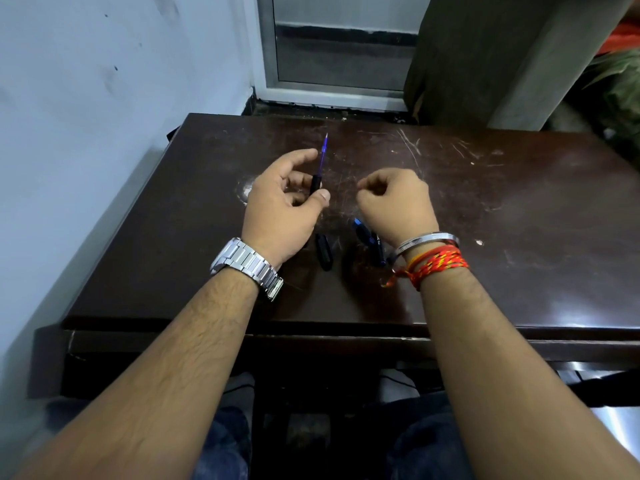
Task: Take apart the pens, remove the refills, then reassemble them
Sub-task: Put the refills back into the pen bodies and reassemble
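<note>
My left hand [282,202] holds a black pen barrel [315,183] with a thin blue refill [323,148] sticking out of its far end, tip pointing away from me. To its right, my right hand [394,202] hovers with fingers pinched together; whether a small part is between them is hidden. On the dark wooden table [519,237] below my wrists lie a black pen piece [323,251] and a black-and-blue pen [370,239], partly hidden by my right wrist.
A white wall runs along the left of the table. Behind the table stands a glass door [343,46] with a pale frame, and a dark curtain [485,57] hangs at the back right. The table's front edge [311,329] is close to my knees.
</note>
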